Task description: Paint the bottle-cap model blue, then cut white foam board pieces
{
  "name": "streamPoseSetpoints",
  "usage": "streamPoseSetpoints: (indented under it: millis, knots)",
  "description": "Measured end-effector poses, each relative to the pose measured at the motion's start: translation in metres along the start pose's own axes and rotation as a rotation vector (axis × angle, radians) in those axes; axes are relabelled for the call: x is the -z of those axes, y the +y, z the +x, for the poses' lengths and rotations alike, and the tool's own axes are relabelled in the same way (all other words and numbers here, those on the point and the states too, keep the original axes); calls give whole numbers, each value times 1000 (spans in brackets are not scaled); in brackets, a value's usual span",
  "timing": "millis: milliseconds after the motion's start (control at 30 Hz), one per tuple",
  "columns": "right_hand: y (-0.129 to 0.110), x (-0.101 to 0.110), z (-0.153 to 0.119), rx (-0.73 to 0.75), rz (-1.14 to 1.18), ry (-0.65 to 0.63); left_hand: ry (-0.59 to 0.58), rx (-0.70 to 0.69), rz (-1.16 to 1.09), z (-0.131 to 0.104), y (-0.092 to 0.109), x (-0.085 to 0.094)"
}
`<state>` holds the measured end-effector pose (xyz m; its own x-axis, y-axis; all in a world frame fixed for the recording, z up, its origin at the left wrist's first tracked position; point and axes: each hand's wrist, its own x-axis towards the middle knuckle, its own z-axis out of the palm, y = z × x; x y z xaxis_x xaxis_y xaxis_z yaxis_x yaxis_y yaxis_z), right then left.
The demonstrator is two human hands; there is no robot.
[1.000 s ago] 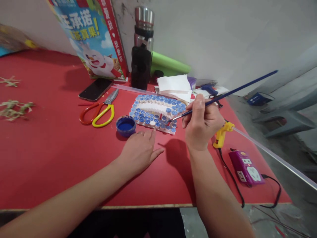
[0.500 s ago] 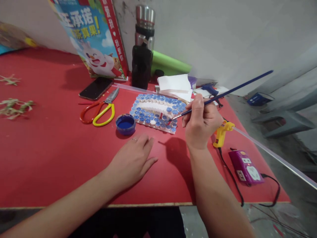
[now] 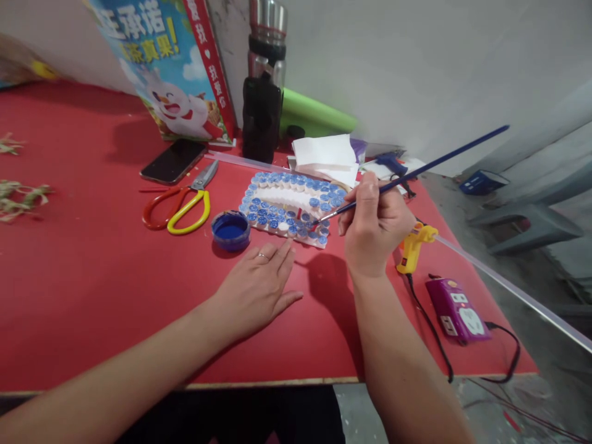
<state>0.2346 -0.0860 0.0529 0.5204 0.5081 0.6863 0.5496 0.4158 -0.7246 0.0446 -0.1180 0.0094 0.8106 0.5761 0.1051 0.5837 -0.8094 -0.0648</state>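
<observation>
My right hand [image 3: 377, 228] is closed around a long blue paintbrush [image 3: 430, 166]. The brush tip meets small round pieces near the right part of a white board [image 3: 324, 244]. Many of these round pieces [image 3: 272, 216] have blue-painted tops; one near the front edge has a white top [image 3: 283, 227]. My left hand [image 3: 256, 283] lies flat on the table, fingers stretched out, with a ring on one finger. Its fingertips are close to the board's front edge. A small tub of blue paint [image 3: 230, 231] stands just beyond that hand, left of the board.
Scissors [image 3: 187, 206] and a phone [image 3: 173, 161] lie left on the red table [image 3: 115, 296]. Behind stand a printed bag [image 3: 171, 86] and a bottle [image 3: 264, 92]. White paper [image 3: 324, 153] lies behind the board. A yellow glue gun [image 3: 411, 250] and purple power box [image 3: 457, 308] are right.
My left hand has slid right and a little forward, its fingers stretching closer to the board. My right hand keeps the brush at nearly the same spot. The view has shifted slightly.
</observation>
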Motion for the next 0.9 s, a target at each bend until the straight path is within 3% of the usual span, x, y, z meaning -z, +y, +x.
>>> streamPoseSetpoints:
  millis: [333, 900]
  knots:
    - [1, -1, 0, 4, 58, -12, -14, 57, -86, -7, 0, 10]
    - [4, -1, -1, 7, 37, -15, 251, -80, -16, -76, 12, 10]
